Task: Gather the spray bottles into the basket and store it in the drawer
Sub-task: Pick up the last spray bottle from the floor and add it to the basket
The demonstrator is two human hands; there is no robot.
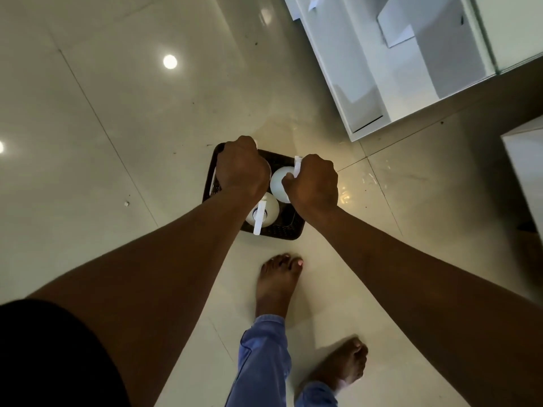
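Note:
A dark woven basket [280, 231] is below me over the tiled floor, and whether it rests on the floor I cannot tell. Two white spray bottles show inside it: one near its front [264, 208], another at the right [278, 180]. My left hand [241, 168] is closed over the basket's far left rim. On the right rim sits my right hand [313, 183], also closed, with a white nozzle sticking out above its knuckles. Anything under my hands is hidden. An open white drawer [329, 69] lies at the upper right, about a basket's length away.
Glossy beige floor tiles [117, 113] stretch to the left. My bare feet [277, 277] stand just behind the basket. Another white cabinet corner [526, 163] juts in at the right edge. The drawer holds white dividers or boxes [411, 27].

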